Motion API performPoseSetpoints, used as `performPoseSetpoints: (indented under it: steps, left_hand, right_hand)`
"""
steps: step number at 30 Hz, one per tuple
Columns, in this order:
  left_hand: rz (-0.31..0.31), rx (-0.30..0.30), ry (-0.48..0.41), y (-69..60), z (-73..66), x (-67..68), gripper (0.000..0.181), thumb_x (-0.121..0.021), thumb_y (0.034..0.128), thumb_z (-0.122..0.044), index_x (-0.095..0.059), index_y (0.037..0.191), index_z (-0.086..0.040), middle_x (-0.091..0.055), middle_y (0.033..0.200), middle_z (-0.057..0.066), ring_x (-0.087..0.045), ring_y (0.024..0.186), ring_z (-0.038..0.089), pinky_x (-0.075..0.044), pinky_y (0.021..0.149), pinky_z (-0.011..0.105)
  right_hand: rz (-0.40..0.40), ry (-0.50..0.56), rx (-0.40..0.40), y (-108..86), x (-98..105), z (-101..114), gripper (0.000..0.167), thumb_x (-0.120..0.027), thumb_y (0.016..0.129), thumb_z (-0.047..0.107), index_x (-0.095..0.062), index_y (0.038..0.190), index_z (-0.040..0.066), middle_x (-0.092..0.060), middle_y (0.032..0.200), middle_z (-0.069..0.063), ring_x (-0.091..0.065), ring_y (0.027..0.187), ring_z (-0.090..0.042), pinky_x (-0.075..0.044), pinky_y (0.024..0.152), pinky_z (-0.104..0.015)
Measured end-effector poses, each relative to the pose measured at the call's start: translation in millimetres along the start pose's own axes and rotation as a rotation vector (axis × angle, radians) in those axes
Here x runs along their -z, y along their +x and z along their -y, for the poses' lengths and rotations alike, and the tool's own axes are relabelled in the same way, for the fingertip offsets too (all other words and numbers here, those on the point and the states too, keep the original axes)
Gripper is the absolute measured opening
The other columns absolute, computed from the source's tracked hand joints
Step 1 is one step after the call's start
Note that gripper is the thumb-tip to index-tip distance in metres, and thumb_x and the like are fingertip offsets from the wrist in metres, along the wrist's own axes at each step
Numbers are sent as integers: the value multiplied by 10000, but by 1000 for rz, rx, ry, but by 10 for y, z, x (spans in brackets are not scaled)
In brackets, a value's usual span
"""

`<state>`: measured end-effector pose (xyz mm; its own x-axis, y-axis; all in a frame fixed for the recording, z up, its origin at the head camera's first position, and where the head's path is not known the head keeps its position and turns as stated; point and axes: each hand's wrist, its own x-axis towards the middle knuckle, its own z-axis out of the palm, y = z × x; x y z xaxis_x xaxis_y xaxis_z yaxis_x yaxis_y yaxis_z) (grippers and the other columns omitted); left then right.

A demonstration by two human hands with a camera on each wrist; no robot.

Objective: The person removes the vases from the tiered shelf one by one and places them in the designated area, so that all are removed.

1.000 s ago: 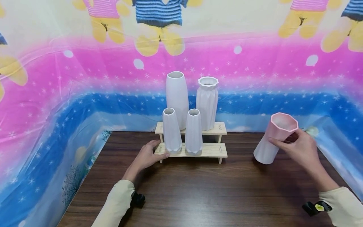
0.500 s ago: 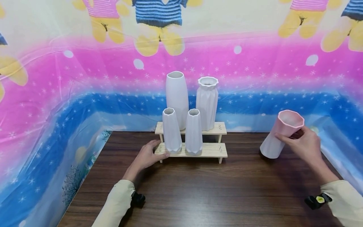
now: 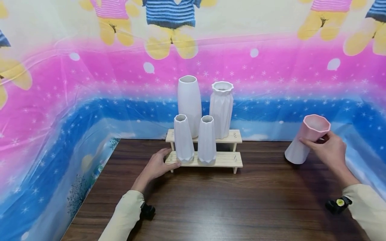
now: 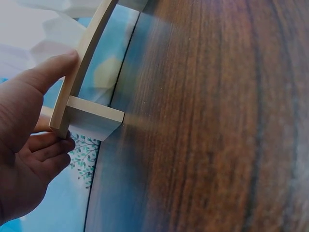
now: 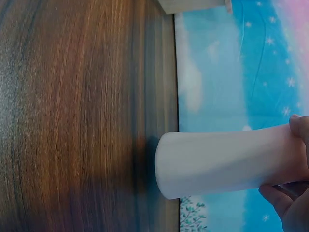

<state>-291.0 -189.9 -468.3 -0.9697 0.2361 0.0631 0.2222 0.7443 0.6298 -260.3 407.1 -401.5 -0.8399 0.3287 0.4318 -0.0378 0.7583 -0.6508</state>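
Observation:
A two-tier pale wooden stand point(image 3: 221, 159) carries four white vases. Two small ribbed ones, a left point(image 3: 183, 140) and a right point(image 3: 206, 140), stand on the lower shelf; a tall smooth vase point(image 3: 189, 103) and a frilled-rim vase point(image 3: 221, 110) stand on the upper. My left hand point(image 3: 156, 165) grips the left end of the lower shelf point(image 4: 87, 53), thumb on top and fingers beneath. Far right, my right hand point(image 3: 330, 150) pinches the upper part of a pink-and-white vase point(image 3: 301, 147), which leans, its rim tilted rightward. In the right wrist view the vase's white base point(image 5: 174, 164) shows near the tabletop.
The dark wooden table point(image 3: 205, 204) reaches back to a patterned cloth backdrop point(image 3: 271, 80) behind the stand. The cloth also hangs along the table's left and right sides. Bare tabletop lies between the stand and the pink-and-white vase.
My right hand has moved the pink-and-white vase rightward and slightly toward the back of the table. My left hand has kept its grip on the stand, and the four white vases stand as before.

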Motion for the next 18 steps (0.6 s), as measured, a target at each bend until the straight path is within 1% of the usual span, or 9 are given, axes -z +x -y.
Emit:
performPoseSetpoints:
  steps: [7,11,18]
  left_hand:
    - [4,17,-8,13,0,1,996,-782,819,-626,-452,1533,-15,-411,1576,232,-366,1450,464,-330,1147,643]
    - [5,13,0,9,-6,10,995,-780,823,-625,-452,1531,-9,-411,1573,240,-368,1445,474,-327,1146,646]
    - [7,16,-8,-5,-8,-3,977,-790,827,-601,-454,1531,-12,-410,1577,232,-363,1452,465,-320,1155,638]
  right_hand:
    - [-1,-6,-49,94,5,-143,751,-880,787,460,-645,1270,-65,-685,1158,-302,-432,721,214,-409,562,-74]
    - [-4,-1,-60,123,12,-190,753,-873,796,454,-637,1285,-68,-672,1184,-304,-441,718,206,-416,559,-79]
    - [3,-9,-81,144,15,-270,766,-870,801,454,-630,1302,-74,-675,1195,-309,-429,708,242,-401,563,-46]
